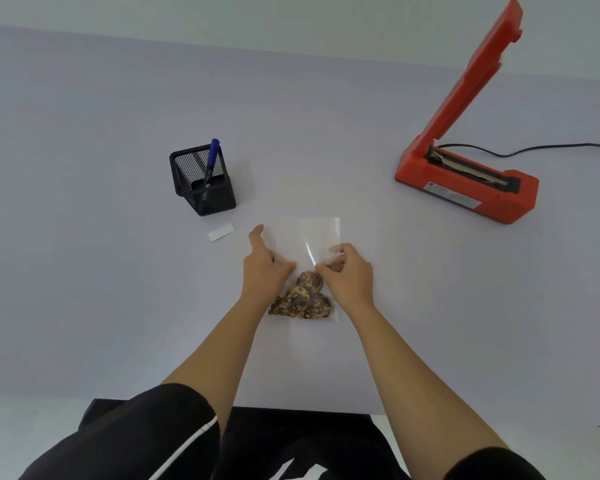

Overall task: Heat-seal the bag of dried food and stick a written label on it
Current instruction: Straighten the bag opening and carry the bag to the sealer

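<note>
A clear plastic bag [307, 237] lies flat on the table in front of me, with brown dried food [303, 297] bunched at its near end. My left hand [264, 271] presses on the bag's left side with the index finger stretched forward. On the bag's right side my right hand [349, 273] pinches the plastic. The orange heat sealer [465, 183] stands at the right with its arm raised. A small white label [220, 232] lies left of the bag. A blue marker [211, 162] stands in a black mesh holder [203, 183].
The sealer's black cord [534, 148] runs off to the right edge. The table [84, 271] is pale grey, and its near edge sits just above my dark clothing.
</note>
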Demonstrator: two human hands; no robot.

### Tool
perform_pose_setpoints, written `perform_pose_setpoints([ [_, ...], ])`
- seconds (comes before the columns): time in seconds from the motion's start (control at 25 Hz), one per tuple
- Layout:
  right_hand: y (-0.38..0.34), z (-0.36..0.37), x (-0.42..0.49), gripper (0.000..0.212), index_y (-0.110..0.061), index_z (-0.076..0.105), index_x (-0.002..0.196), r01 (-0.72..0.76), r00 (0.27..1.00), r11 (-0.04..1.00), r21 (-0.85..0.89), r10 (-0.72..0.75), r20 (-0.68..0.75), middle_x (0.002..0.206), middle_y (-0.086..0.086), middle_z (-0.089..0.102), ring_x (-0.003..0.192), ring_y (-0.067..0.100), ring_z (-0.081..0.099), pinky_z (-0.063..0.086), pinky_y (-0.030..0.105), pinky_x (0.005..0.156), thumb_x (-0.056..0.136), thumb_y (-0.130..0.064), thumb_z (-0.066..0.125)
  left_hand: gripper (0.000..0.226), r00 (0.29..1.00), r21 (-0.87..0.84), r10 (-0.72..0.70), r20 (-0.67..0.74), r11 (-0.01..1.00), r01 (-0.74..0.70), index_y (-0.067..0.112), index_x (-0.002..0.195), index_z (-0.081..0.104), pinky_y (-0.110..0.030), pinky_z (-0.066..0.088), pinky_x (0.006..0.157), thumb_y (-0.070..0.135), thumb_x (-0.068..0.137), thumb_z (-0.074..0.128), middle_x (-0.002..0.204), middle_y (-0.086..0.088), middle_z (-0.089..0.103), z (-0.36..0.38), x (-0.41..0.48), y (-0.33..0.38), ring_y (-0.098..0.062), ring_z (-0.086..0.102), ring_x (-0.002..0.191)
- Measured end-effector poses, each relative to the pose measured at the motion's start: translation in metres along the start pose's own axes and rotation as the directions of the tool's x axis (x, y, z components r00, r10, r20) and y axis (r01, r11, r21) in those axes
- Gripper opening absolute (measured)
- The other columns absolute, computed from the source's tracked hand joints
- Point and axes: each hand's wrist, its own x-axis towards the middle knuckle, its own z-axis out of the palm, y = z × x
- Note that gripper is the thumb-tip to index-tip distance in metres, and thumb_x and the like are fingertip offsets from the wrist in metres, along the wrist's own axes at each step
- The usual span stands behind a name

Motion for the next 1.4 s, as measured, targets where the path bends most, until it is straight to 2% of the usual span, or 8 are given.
perform_pose_setpoints([
  [0.08,-0.001,0.004,-0.001,0.048,-0.013,0.05,0.118,-0.005,0.999,0.996,-0.085,0.002,-0.038,0.1,0.002,0.058,0.085,0.012,0.055,0.044,0.023,0.075,0.075,-0.015,0.071,0.076,0.999,0.042,0.029,-0.04,0.999,-0.028,0.011,0.141,0.021,-0.009,0.042,0.05,-0.006,0.077,0.06,0.066,-0.005,0.05,0.007,-0.004,0.003,-0.014,0.05,0.059],
  [0.2,-0.002,0.01,-0.001,0.066,-0.012,0.037,0.131,0.02,0.999,0.985,-0.174,-0.028,-0.044,0.122,0.007,0.047,0.107,0.019,0.048,0.04,0.025,0.084,0.074,-0.014,0.069,0.074,0.993,0.13,0.076,-0.093,0.989,-0.064,0.011,0.141,0.021,-0.023,0.04,0.062,-0.005,0.077,0.055,0.095,-0.015,0.052,0.017,-0.011,0.003,-0.021,0.05,0.08],
  [0.36,-0.002,0.008,-0.001,0.067,-0.011,0.038,0.13,0.088,0.992,0.932,-0.352,-0.113,-0.053,0.127,0.01,0.042,0.117,0.025,0.04,0.038,0.033,0.095,0.073,-0.019,0.072,0.059,0.973,0.35,0.136,-0.189,0.935,-0.063,0.008,0.131,0.037,-0.029,0.038,0.076,-0.001,0.078,0.06,0.116,-0.014,0.046,0.022,-0.015,0.005,-0.029,0.043,0.106],
  [0.56,-0.006,0.008,0.001,0.014,-0.01,0.063,0.095,0.246,0.969,0.894,-0.374,-0.215,0.124,0.093,0.006,0.067,0.087,0.02,0.061,0.052,0.033,0.079,0.082,-0.006,0.06,0.02,0.981,0.503,0.193,0.031,0.845,-0.182,0.004,0.095,0.068,-0.031,0.044,0.074,0.002,0.083,0.052,0.098,-0.014,0.065,0.017,-0.002,0.005,-0.029,0.059,0.092],
  [0.72,-0.011,0.01,0.003,0.011,-0.009,0.069,0.09,0.206,0.978,0.909,-0.362,-0.174,0.117,0.088,0.007,0.072,0.082,0.019,0.066,0.054,0.03,0.077,0.084,-0.008,0.061,0.018,0.986,0.633,0.154,0.058,0.759,-0.156,0.008,0.09,0.069,-0.036,0.048,0.075,0.019,0.086,0.056,0.09,-0.007,0.069,0.016,0.003,0.014,-0.025,0.061,0.085],
  [1.08,-0.005,-0.007,0.006,0.011,-0.007,0.072,0.09,0.277,0.961,0.853,-0.443,-0.233,0.152,0.087,0.01,0.073,0.082,0.023,0.066,0.055,0.035,0.077,0.085,-0.009,0.062,0.014,0.981,0.548,0.105,0.163,0.817,-0.178,0.003,0.091,0.072,-0.036,0.052,0.08,0.014,0.085,0.064,0.093,-0.013,0.071,-0.005,0.018,0.005,-0.027,0.063,0.088],
  [1.28,0.001,-0.006,0.006,0.017,-0.006,0.068,0.101,0.33,0.944,0.827,-0.455,-0.277,0.181,0.101,0.01,0.066,0.091,0.024,0.063,0.051,0.035,0.082,0.087,-0.008,0.059,0.015,0.9,0.529,0.272,0.341,0.736,-0.423,0.007,0.098,0.068,-0.025,0.039,0.078,0.008,0.084,0.063,0.102,-0.01,0.063,-0.015,0.025,-0.005,-0.026,0.055,0.096],
  [1.4,-0.002,-0.009,0.012,0.032,-0.005,0.06,0.117,0.35,0.935,0.806,-0.478,-0.273,0.224,0.116,0.011,0.058,0.106,0.026,0.056,0.045,0.033,0.09,0.085,-0.008,0.062,0.035,0.843,0.545,0.302,0.444,0.656,-0.522,0.01,0.118,0.061,-0.028,0.036,0.089,0.01,0.083,0.064,0.122,-0.007,0.056,-0.018,0.035,-0.003,-0.026,0.048,0.11],
])
